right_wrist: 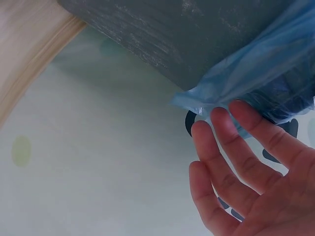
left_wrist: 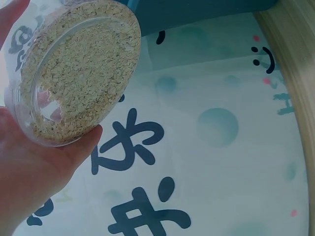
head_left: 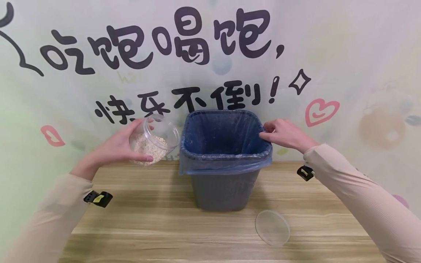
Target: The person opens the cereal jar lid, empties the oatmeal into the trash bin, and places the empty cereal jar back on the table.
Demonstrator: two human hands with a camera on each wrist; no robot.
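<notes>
In the head view, my left hand (head_left: 120, 144) grips a clear plastic jar (head_left: 161, 132) from the side. The jar tilts with its open mouth toward the trash bin (head_left: 223, 190), just left of the rim. Pale oat flakes (head_left: 149, 148) lie inside; the left wrist view shows the oats (left_wrist: 93, 64) through the jar's base. A blue plastic liner (head_left: 227, 166) lines the bin and folds over its rim. My right hand (head_left: 286, 135) holds the bin's right rim, thumb over the edge. Its fingertips (right_wrist: 224, 120) lie against the liner's outside in the right wrist view, where the thumb is hidden.
A round translucent lid (head_left: 272, 227) lies on the wood-grain table (head_left: 141, 226), in front of the bin to the right. Close behind the bin hangs a pale printed backdrop (head_left: 355, 65) with large dark characters. Black straps are on both sleeves.
</notes>
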